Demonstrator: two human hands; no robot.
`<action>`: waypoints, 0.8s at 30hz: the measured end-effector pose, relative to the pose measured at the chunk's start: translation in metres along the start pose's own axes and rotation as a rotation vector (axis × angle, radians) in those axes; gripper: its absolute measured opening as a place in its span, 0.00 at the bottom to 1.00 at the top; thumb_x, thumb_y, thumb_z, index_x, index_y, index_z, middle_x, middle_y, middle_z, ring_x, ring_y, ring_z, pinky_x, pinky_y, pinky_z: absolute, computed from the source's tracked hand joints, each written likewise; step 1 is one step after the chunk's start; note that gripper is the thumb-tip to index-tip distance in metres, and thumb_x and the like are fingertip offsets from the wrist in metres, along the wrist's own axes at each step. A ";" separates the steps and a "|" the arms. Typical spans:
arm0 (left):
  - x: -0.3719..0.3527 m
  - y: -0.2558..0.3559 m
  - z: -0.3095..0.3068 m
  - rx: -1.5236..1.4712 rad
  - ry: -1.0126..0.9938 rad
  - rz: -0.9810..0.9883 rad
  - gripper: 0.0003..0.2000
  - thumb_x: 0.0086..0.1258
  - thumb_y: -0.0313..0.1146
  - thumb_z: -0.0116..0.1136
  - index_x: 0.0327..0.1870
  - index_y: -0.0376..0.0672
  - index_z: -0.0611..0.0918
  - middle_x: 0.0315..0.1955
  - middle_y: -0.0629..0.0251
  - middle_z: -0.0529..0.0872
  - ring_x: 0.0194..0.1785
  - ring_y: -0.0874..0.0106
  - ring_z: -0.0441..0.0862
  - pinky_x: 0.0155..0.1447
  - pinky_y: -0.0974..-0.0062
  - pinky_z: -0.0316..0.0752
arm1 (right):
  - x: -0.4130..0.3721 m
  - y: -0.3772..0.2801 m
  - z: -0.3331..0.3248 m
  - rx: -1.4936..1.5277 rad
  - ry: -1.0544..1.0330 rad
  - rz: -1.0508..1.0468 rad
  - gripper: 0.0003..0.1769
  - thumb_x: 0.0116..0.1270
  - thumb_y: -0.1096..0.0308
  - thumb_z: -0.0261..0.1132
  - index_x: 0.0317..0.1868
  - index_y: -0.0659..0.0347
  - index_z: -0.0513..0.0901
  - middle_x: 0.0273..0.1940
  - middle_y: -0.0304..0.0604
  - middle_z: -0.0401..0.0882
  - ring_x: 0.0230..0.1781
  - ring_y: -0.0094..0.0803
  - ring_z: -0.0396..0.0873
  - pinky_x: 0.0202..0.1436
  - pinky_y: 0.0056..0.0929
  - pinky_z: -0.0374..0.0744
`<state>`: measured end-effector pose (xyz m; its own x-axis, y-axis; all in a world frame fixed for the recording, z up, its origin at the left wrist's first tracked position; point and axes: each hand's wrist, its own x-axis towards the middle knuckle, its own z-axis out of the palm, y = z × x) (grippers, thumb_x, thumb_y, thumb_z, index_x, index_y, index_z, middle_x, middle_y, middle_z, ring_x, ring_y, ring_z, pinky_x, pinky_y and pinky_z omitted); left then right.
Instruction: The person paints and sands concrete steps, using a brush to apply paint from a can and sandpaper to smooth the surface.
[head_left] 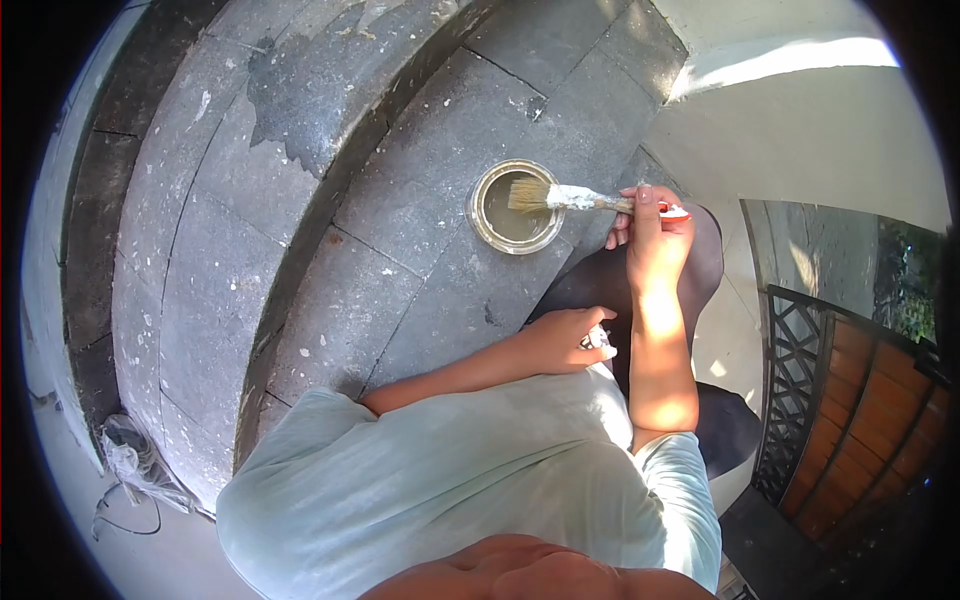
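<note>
My right hand (pixel 655 240) is closed around the handle of a paintbrush (pixel 585 198), near its orange-red end. White paint coats the brush's ferrule, and its tan bristles overlap the opening of a round can (pixel 481 218) in this view. Murky greenish-brown liquid shows inside the can, which stands on the grey tiles. My left hand (pixel 572 340) rests close to my lap with its fingers curled in. Something speckled white and dark shows between thumb and fingers; I cannot tell what it is.
Grey floor tiles (pixel 390 290) carry white paint spots. A curved step (pixel 215 250) runs along the left, with a crumpled plastic bag (pixel 135 455) at its foot. A pale wall (pixel 810 130) stands at right, near a gate with brown panels (pixel 860 420).
</note>
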<state>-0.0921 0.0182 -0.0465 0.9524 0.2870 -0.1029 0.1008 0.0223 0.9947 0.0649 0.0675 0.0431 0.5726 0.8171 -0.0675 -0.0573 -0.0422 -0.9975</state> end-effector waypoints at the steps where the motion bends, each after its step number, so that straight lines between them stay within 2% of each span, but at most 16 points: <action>1: 0.000 0.000 0.000 -0.005 -0.002 0.000 0.34 0.71 0.43 0.67 0.74 0.36 0.73 0.41 0.51 0.87 0.43 0.57 0.87 0.50 0.61 0.80 | -0.002 -0.002 -0.001 -0.046 -0.015 -0.049 0.13 0.81 0.64 0.67 0.41 0.68 0.86 0.23 0.40 0.81 0.19 0.24 0.77 0.25 0.24 0.76; 3: 0.000 -0.002 0.000 0.007 -0.004 0.002 0.34 0.70 0.43 0.67 0.75 0.36 0.73 0.40 0.52 0.87 0.43 0.57 0.87 0.50 0.61 0.80 | -0.006 -0.006 -0.005 -0.140 -0.044 -0.143 0.12 0.79 0.66 0.69 0.41 0.68 0.86 0.24 0.40 0.81 0.20 0.23 0.77 0.25 0.24 0.76; 9: 0.000 -0.006 0.003 -0.014 -0.005 0.002 0.34 0.70 0.41 0.68 0.75 0.37 0.73 0.42 0.54 0.88 0.42 0.59 0.88 0.49 0.62 0.81 | -0.004 -0.033 -0.004 -0.471 -0.277 -0.726 0.03 0.68 0.77 0.74 0.38 0.67 0.87 0.30 0.44 0.86 0.25 0.27 0.80 0.27 0.26 0.77; 10: 0.000 -0.006 0.004 -0.014 -0.008 0.001 0.34 0.69 0.41 0.68 0.75 0.37 0.73 0.43 0.54 0.88 0.42 0.60 0.88 0.49 0.62 0.81 | -0.003 -0.038 -0.002 -0.527 -0.289 -0.828 0.04 0.64 0.79 0.75 0.36 0.66 0.87 0.31 0.44 0.86 0.23 0.31 0.80 0.27 0.27 0.77; 13: -0.001 -0.003 0.003 -0.055 0.017 -0.005 0.32 0.71 0.46 0.70 0.70 0.37 0.77 0.41 0.53 0.90 0.43 0.53 0.89 0.49 0.58 0.81 | -0.001 -0.040 -0.007 -0.606 -0.338 -1.004 0.05 0.62 0.79 0.75 0.35 0.66 0.87 0.31 0.46 0.87 0.23 0.33 0.80 0.27 0.28 0.78; 14: -0.001 -0.003 0.003 -0.050 0.006 -0.001 0.32 0.70 0.44 0.69 0.72 0.36 0.76 0.41 0.54 0.89 0.43 0.55 0.89 0.49 0.59 0.81 | -0.001 -0.043 -0.008 -0.648 -0.358 -1.042 0.05 0.61 0.80 0.76 0.34 0.66 0.86 0.32 0.47 0.88 0.23 0.34 0.80 0.26 0.29 0.78; 17: -0.002 -0.004 0.003 -0.029 -0.008 0.006 0.34 0.69 0.41 0.68 0.74 0.35 0.73 0.42 0.55 0.89 0.42 0.59 0.88 0.48 0.62 0.81 | -0.001 -0.044 -0.011 -0.624 -0.311 -1.059 0.05 0.62 0.80 0.75 0.32 0.67 0.86 0.32 0.48 0.88 0.23 0.35 0.80 0.26 0.30 0.78; 19: -0.001 -0.006 0.005 -0.005 0.010 0.019 0.34 0.70 0.42 0.68 0.74 0.35 0.73 0.41 0.55 0.89 0.42 0.58 0.88 0.48 0.62 0.81 | -0.007 -0.047 -0.013 -0.522 -0.263 -0.846 0.04 0.69 0.78 0.72 0.36 0.69 0.85 0.31 0.46 0.85 0.24 0.30 0.79 0.27 0.27 0.77; 21: -0.001 -0.005 0.004 0.006 0.007 0.016 0.34 0.70 0.42 0.68 0.73 0.34 0.73 0.42 0.53 0.89 0.42 0.57 0.88 0.49 0.61 0.81 | -0.014 -0.038 -0.020 -0.380 -0.183 -0.579 0.08 0.76 0.72 0.69 0.40 0.70 0.85 0.30 0.44 0.82 0.26 0.27 0.79 0.29 0.25 0.76; 22: -0.001 -0.003 0.003 0.011 0.007 0.015 0.34 0.70 0.43 0.68 0.73 0.34 0.73 0.42 0.53 0.89 0.42 0.57 0.88 0.49 0.61 0.80 | -0.013 -0.035 -0.020 -0.356 -0.134 -0.546 0.11 0.78 0.67 0.69 0.44 0.69 0.85 0.31 0.43 0.82 0.27 0.24 0.80 0.28 0.24 0.78; 24: -0.001 0.004 -0.002 0.008 -0.013 -0.006 0.34 0.70 0.43 0.68 0.73 0.34 0.73 0.43 0.51 0.88 0.43 0.56 0.88 0.50 0.60 0.80 | -0.014 -0.035 -0.020 -0.251 -0.058 -0.418 0.11 0.79 0.66 0.69 0.45 0.68 0.85 0.31 0.43 0.82 0.27 0.25 0.80 0.27 0.26 0.79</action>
<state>-0.0935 0.0196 -0.0425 0.9554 0.2743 -0.1095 0.1092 0.0163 0.9939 0.0753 0.0464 0.0787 0.4579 0.8239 0.3340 0.3707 0.1646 -0.9141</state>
